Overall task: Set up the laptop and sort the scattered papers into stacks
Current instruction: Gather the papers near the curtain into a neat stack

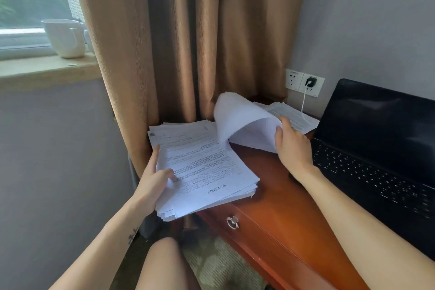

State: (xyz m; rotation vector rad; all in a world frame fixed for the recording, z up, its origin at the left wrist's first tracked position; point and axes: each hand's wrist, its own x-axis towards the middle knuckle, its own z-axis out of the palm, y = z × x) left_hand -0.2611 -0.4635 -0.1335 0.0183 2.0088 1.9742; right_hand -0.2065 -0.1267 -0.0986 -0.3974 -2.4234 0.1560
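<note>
A thick stack of printed papers lies on the left end of the wooden desk, overhanging its edge. My left hand grips the stack's left side, thumb on top. My right hand pinches a bundle of curled sheets, lifted and bent over above the desk. A second, thinner pile of papers lies at the back by the wall. The black laptop stands open on the right with a dark screen.
A white charger and cable run from the wall socket across the back pile. Brown curtains hang behind the desk. A white mug stands on the windowsill. The desk drawer has a metal handle.
</note>
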